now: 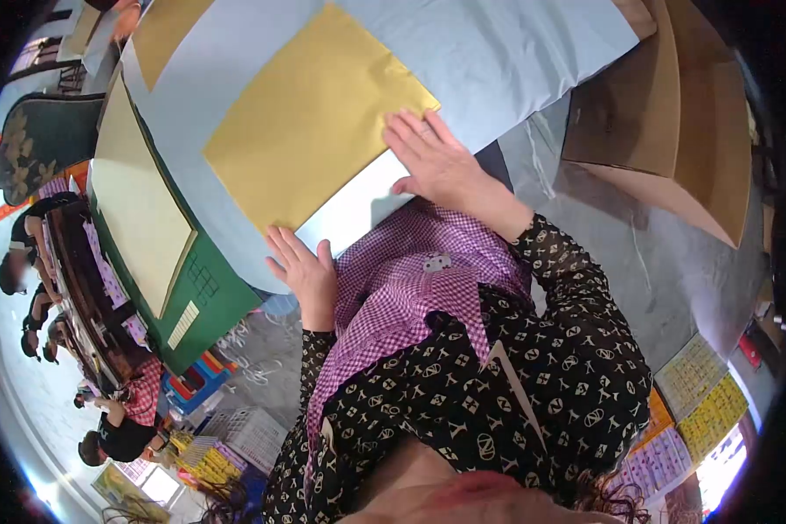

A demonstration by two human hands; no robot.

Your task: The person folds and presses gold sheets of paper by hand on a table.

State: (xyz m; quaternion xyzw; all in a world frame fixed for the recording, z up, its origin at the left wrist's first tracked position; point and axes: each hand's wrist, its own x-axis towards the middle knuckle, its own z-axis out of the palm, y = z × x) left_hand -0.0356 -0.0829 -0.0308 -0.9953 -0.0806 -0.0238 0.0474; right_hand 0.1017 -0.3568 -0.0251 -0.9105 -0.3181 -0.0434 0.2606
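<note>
The gold sheet (310,122) lies flat on the pale blue covering of the bench (515,52), its near corner reaching the bench's near edge. A white sheet (354,210) shows from under the gold sheet along that edge. The right hand (437,157) rests palm-down on the gold sheet's near right corner, fingers (406,131) extended and spread, gripping nothing. The left hand (304,266) lies flat at the near edge just beside the white sheet, fingers extended, holding nothing. A cardboard box (672,113) stands on the floor to the right. Cream sheets (135,201) lie on a green bench at left.
</note>
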